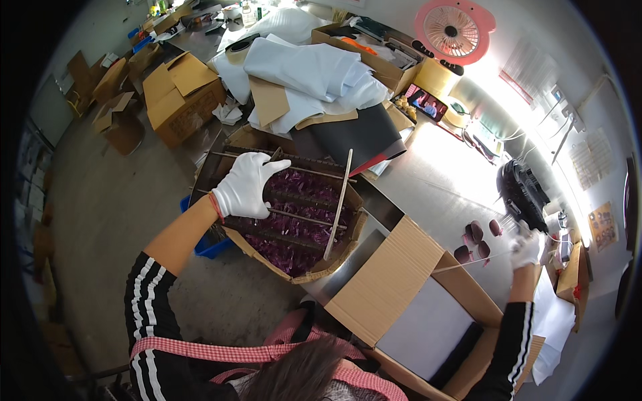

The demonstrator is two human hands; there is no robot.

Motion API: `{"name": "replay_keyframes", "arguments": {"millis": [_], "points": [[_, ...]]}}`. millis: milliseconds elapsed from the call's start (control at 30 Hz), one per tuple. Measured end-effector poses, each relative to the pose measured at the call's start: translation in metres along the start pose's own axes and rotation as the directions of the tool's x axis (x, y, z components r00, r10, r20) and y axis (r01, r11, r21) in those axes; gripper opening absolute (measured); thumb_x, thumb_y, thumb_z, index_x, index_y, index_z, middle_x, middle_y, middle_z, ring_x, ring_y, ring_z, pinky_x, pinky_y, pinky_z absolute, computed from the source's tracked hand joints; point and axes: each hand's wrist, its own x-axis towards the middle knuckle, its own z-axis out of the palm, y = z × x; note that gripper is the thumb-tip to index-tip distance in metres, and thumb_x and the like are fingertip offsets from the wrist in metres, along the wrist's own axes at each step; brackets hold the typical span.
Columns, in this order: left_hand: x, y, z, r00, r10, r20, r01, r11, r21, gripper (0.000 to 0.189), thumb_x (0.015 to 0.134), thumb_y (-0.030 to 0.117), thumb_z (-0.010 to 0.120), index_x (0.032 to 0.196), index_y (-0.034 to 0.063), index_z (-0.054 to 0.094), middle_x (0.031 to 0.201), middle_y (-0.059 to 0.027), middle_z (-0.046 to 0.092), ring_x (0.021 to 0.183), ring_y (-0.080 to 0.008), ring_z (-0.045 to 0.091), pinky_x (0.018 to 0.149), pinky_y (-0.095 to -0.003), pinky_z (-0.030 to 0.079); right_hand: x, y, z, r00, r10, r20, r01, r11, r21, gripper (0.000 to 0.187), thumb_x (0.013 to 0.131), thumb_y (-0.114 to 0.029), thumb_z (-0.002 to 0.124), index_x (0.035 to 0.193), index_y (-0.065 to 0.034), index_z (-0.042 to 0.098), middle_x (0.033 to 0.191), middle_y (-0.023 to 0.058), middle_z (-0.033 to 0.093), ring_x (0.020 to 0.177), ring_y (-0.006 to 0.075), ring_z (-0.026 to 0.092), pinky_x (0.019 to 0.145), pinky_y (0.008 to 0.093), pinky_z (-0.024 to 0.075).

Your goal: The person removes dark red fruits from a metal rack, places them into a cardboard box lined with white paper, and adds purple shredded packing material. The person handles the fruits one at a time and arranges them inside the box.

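Note:
My left hand [246, 185], in a white glove, rests over an open cardboard box [358, 228] at the centre. Its thumb and fingers are spread across thin wooden strips [338, 205]. Below the strips, dark dividers separate rows of shiny purple translucent pieces [301, 215], too small to identify. Over at the right, my white-gloved right hand [526, 245] is blurred beside a black, round-ended object [521, 193]. Whether it grips that object cannot be told. Sunglasses [474, 233] with dark lenses and pinkish temples lie on the metal table [436, 185], left of this hand.
An open carton [386, 280] with a grey sheet inside stands before me. White sheets [301, 65] and a black sheet [346, 133] are heaped behind the purple pieces. A pink fan [451, 31] and a phone [426, 103] stand farther back. A blue bin [213, 245] sits below left.

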Motion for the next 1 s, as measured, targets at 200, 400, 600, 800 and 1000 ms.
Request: {"name": "replay_keyframes", "arguments": {"millis": [200, 400, 600, 800, 1000], "points": [[0.020, -0.004, -0.010, 0.986, -0.119, -0.120, 0.038, 0.846, -0.532, 0.086, 0.058, 0.009, 0.071, 0.141, 0.0070, 0.048, 0.106, -0.0102, 0.058, 0.099, -0.0239, 0.054, 0.091, -0.0336, 0.044, 0.103, -0.123, -0.287, 0.965, -0.171, -0.201, 0.195, 0.975, 0.107, 0.025, 0.096, -0.026, 0.038, 0.071, -0.0202, 0.040, 0.057, -0.0062, 0.037, 0.044, 0.0071, 0.032, 0.038, 0.0241, 0.0230], [0.036, 0.039, 0.020, 0.947, -0.321, -0.032, -0.260, -0.699, -0.667, 0.067, 0.076, 0.026, 0.069, 0.139, 0.0105, 0.050, 0.112, -0.0145, 0.059, 0.107, -0.0281, 0.058, 0.105, -0.0430, 0.042, 0.040, -0.213, -0.465, 0.666, -0.342, -0.663, 0.434, 0.900, -0.028, 0.053, 0.102, -0.019, 0.033, 0.148, 0.0075, 0.030, 0.152, 0.0180, 0.040, 0.132, 0.0284, 0.048, 0.109, 0.0383, 0.0379], [0.020, 0.056, 0.104, 0.945, -0.241, 0.222, -0.228, -0.970, -0.084, 0.068, 0.071, 0.033, 0.069, 0.132, 0.0062, 0.054, 0.112, -0.0157, 0.058, 0.110, -0.0322, 0.056, 0.105, -0.0462, 0.043, 0.029, -0.163, -0.507, 0.596, -0.331, -0.732, 0.347, 0.928, -0.137, 0.053, 0.103, -0.021, 0.035, 0.148, 0.0058, 0.031, 0.152, 0.0181, 0.038, 0.134, 0.0279, 0.045, 0.111, 0.0378, 0.0364], [0.004, 0.085, 0.106, 0.895, -0.285, 0.342, -0.190, -0.939, -0.286, 0.065, 0.072, 0.034, 0.066, 0.130, 0.0079, 0.056, 0.110, -0.0168, 0.059, 0.108, -0.0339, 0.057, 0.102, -0.0490, 0.044, 0.060, -0.108, -0.509, 0.673, -0.276, -0.686, 0.218, 0.960, -0.173, 0.053, 0.104, -0.023, 0.037, 0.148, 0.0040, 0.032, 0.153, 0.0181, 0.036, 0.136, 0.0274, 0.043, 0.112, 0.0373, 0.0348], [0.010, 0.075, 0.066, 0.810, -0.460, 0.364, -0.080, -0.702, -0.708, 0.058, 0.086, 0.032, 0.053, 0.142, 0.0184, 0.046, 0.103, -0.0106, 0.064, 0.093, -0.0285, 0.062, 0.090, -0.0496, 0.049, 0.078, -0.085, -0.515, 0.738, -0.244, -0.630, 0.141, 0.968, -0.209, 0.052, 0.104, -0.025, 0.038, 0.149, 0.0023, 0.033, 0.154, 0.0181, 0.034, 0.137, 0.0269, 0.041, 0.114, 0.0367, 0.0333]]}}
